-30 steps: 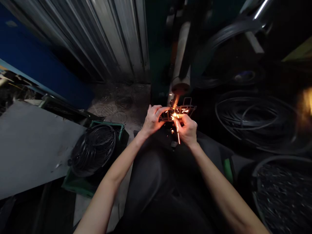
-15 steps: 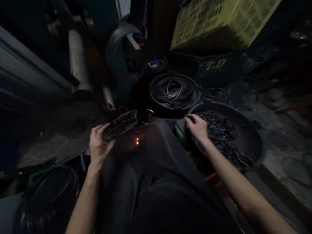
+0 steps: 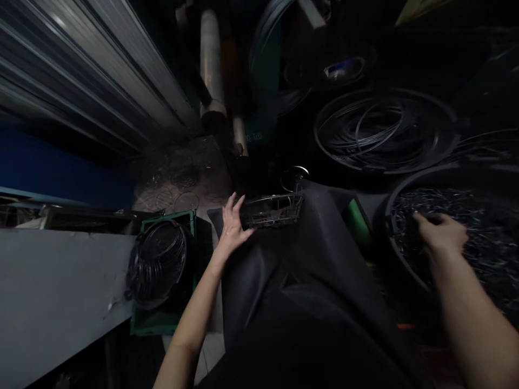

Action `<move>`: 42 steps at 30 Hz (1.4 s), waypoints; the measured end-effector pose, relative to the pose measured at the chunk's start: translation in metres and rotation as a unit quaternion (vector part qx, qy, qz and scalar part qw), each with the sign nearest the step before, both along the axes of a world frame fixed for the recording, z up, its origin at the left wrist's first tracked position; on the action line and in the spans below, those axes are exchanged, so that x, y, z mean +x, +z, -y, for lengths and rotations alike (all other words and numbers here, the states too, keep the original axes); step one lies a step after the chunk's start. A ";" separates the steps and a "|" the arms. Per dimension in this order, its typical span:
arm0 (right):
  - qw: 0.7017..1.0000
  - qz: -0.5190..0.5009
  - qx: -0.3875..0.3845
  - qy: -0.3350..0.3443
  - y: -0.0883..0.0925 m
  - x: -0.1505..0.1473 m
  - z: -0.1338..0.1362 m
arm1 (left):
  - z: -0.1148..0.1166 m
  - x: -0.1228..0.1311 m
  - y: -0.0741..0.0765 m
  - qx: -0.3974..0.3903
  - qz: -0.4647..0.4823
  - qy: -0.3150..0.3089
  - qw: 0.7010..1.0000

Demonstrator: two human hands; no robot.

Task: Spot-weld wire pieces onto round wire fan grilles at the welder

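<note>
A small, dark wire basket lies tilted over the dark cloth on my lap. My left hand is at the basket's left end, thumb along the lower edge and fingers raised by the upper edge, holding it loosely between them. To the right, my right hand is over a wide black basin filled with short metal wire pieces. Its fingers are drawn together, blurred and partly hidden, so what they hold, if anything, does not show.
Behind the basin stands a round tub with coiled wire. On my left are a green crate, a black wire bundle and a grey panel. A pale pipe rises ahead, near corrugated metal. A green object sits beside my lap.
My view has turned left and down. My right hand has moved from the basin's near rim to above the metal pieces. The orange glow by the basket is gone; the basket sits lower, more level.
</note>
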State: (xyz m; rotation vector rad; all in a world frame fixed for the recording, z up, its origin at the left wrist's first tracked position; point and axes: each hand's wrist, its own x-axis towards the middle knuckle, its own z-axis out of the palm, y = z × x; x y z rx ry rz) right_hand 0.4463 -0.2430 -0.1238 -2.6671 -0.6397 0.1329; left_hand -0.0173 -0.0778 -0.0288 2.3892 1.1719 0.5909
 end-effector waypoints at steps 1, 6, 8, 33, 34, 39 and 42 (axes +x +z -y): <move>0.998 -0.018 -0.006 -0.062 0.005 0.000 0.001 | -0.003 -0.005 -0.005 -0.003 0.014 -0.013 1.000; 0.982 -0.045 0.078 -0.164 0.053 -0.029 0.004 | -0.019 -0.010 -0.005 -0.020 0.053 -0.058 0.997; 0.980 -0.063 0.160 -0.100 0.076 -0.054 0.008 | -0.021 -0.008 0.004 -0.016 0.047 -0.052 0.997; 0.894 -0.003 0.104 0.435 0.090 -0.145 -0.029 | -0.014 0.016 0.046 0.019 0.005 0.004 1.000; 0.889 -0.015 0.118 0.443 0.089 -0.155 -0.038 | -0.016 0.017 0.049 0.026 0.007 0.009 1.000; 0.873 -0.111 0.107 0.463 0.064 -0.196 -0.073 | -0.022 0.017 0.051 0.032 0.023 0.021 0.999; 0.890 -0.246 0.112 0.367 0.052 -0.196 -0.072 | -0.022 0.015 0.045 0.026 0.034 0.027 0.999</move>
